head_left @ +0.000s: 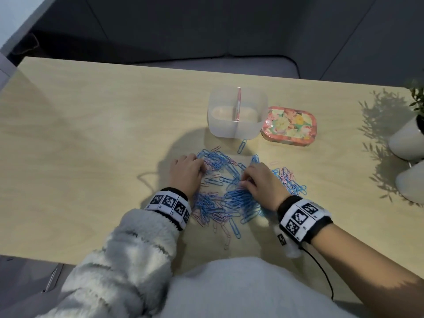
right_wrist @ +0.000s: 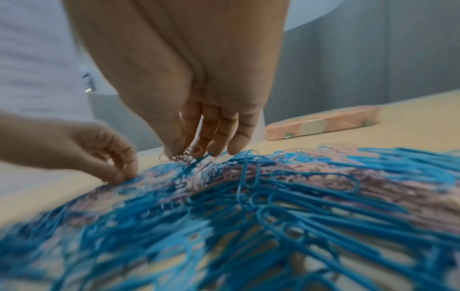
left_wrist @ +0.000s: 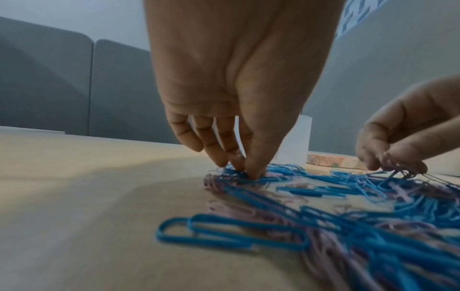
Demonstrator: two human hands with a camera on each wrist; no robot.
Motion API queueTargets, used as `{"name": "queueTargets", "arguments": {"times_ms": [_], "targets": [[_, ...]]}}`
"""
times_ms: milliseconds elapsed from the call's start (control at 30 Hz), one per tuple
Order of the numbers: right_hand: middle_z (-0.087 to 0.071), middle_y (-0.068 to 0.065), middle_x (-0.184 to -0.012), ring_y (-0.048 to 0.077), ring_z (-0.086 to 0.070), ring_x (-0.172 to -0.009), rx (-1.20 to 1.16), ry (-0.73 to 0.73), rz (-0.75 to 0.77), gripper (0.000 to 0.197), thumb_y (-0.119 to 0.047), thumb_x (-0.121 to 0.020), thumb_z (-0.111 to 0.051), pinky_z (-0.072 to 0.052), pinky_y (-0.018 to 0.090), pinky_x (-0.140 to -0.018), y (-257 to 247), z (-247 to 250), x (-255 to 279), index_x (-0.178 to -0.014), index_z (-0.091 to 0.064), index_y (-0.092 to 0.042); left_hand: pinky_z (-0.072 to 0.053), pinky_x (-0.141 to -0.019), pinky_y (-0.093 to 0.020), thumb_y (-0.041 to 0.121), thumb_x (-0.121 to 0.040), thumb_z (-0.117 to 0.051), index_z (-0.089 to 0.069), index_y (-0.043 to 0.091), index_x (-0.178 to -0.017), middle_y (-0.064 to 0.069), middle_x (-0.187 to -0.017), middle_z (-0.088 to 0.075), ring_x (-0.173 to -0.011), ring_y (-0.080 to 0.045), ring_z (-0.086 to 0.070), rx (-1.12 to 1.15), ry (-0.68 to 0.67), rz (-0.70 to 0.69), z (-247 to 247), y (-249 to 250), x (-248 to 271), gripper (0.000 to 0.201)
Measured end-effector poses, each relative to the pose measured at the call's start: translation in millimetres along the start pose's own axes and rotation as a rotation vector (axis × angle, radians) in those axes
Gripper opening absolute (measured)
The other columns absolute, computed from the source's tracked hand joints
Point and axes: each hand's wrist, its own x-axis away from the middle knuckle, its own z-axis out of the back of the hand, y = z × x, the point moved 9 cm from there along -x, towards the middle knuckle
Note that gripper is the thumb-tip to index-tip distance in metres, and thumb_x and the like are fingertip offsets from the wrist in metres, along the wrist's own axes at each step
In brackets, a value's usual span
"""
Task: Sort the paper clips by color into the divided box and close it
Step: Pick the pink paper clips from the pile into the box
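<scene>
Paper clips (head_left: 231, 193) heaped on table (head_left: 91, 134), divided box (head_left: 237, 114) behind them, lid (head_left: 290, 126) right of box

Place: looked like a home living room or a lounge corner; which of the two could not be told.
Seating: a grey upholstered sofa (head_left: 206, 31) with split back cushions stood just behind the table.
Table: a low light-wood table (head_left: 91, 134) with a plain laminate top.
Decor: white plant pots (head_left: 406, 138) with green sprigs stood at the right edge, throwing leafy shadows.
Light: a bright lamp-like patch fell on the wood.
</scene>
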Motion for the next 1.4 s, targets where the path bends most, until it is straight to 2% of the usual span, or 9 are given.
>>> {"name": "queueTargets", "arguments": {"times_ms": [167,300,433,533,633,800,1167,1300,1400], "targets": [[-0.060,0.004,-0.072,0.014,-0.057,-0.066,-0.511,0.215,-0.230,0.015,-0.005,-0.087,-0.058,-0.044,0.021,-0.066,33.4,32.8,-5.3,-0.078,-0.058,-0.017,-0.037,-0.090,-0.038,0.027,-0.091,-0.049,-0.059,0.021,-0.110,-0.002,-0.117,-0.054,-0.109,-0.025,-0.048,0.050,0.010,-0.085,6.1,16.8,-9.1,0.023],[-0.056,0.006,-0.068,0.006,-0.058,-0.051,-0.914,0.185,-0.372,0.020,0.001,-0.093,-0.045,-0.050,0.020,-0.050,41.7,30.5,-16.7,-0.092,-0.061,-0.011,-0.035,-0.090,-0.037,0.029,-0.090,-0.049,-0.054,0.022,-0.119,-0.003,-0.123,-0.052,-0.112,-0.026,-0.046,0.024,-0.028,-0.200,0.2,42.2,-18.1,0.030],[-0.047,0.008,-0.067,0.017,-0.047,-0.053,-1.178,0.116,-0.592,0.027,-0.001,-0.087,-0.032,-0.041,0.020,-0.041,43.0,17.2,-20.7,-0.075,-0.056,-0.008,-0.033,-0.090,-0.035,0.031,-0.088,-0.051,-0.059,0.024,-0.107,0.000,-0.115,-0.053,-0.108,-0.023,-0.046,-0.050,-0.066,-0.214,-4.8,44.9,-18.0,0.022],[-0.046,0.006,-0.061,0.014,-0.036,-0.044,-0.898,0.075,-0.589,0.022,-0.012,-0.087,-0.044,-0.027,0.018,-0.041,43.1,16.0,-29.5,-0.069,-0.055,-0.010,-0.031,-0.092,-0.036,0.033,-0.087,-0.053,-0.064,0.024,-0.099,0.000,-0.110,-0.055,-0.109,-0.021,-0.047,-0.034,-0.112,-0.182,-9.5,35.4,-10.4,0.019],[-0.056,0.004,-0.072,0.016,-0.049,-0.062,-0.294,0.048,-0.341,0.010,-0.015,-0.083,-0.059,-0.038,0.026,-0.061,24.0,21.2,-50.8,-0.074,-0.062,-0.010,-0.033,-0.091,-0.038,0.036,-0.089,-0.050,-0.066,0.022,-0.096,0.000,-0.106,-0.058,-0.105,-0.022,-0.050,0.001,-0.080,-0.149,-1.9,29.7,-12.1,0.022],[-0.064,0.000,-0.092,0.023,-0.060,-0.087,0.075,0.042,-0.307,0.016,-0.025,-0.083,-0.062,-0.045,0.029,-0.074,8.8,15.5,-60.3,-0.096,-0.066,-0.018,-0.039,-0.091,-0.037,0.030,-0.091,-0.051,-0.062,0.022,-0.102,0.000,-0.107,-0.060,-0.102,-0.022,-0.054,0.101,0.044,-0.050,17.2,21.4,-50.6,0.017],[-0.066,0.007,-0.091,0.029,-0.061,-0.086,0.104,-0.085,-0.282,0.005,-0.017,-0.083,-0.054,-0.043,0.033,-0.070,0.6,9.7,-48.9,-0.079,-0.056,-0.016,-0.040,-0.087,-0.040,0.024,-0.091,-0.050,-0.057,0.012,-0.100,-0.010,-0.111,-0.055,-0.104,-0.030,-0.049,0.040,-0.052,-0.056,-7.8,20.4,-64.5,0.017],[-0.062,0.005,-0.088,0.020,-0.058,-0.079,-0.198,0.113,-0.186,0.013,-0.011,-0.085,-0.054,-0.050,0.031,-0.070,-28.5,60.4,-72.7,-0.095,-0.062,-0.009,-0.040,-0.082,-0.039,0.020,-0.093,-0.048,-0.056,0.010,-0.101,-0.009,-0.107,-0.058,-0.099,-0.030,-0.051,0.077,-0.027,-0.125,-10.7,18.0,-48.9,0.015],[-0.058,0.002,-0.081,0.018,-0.052,-0.079,-0.234,0.202,-0.167,0.023,-0.007,-0.082,-0.051,-0.039,0.024,-0.070,-49.6,95.5,-108.4,-0.100,-0.066,-0.006,-0.042,-0.082,-0.043,0.010,-0.090,-0.050,-0.058,0.007,-0.102,-0.013,-0.106,-0.058,-0.097,-0.033,-0.051,0.167,-0.017,-0.156,-9.9,16.9,-42.2,0.015]]}}
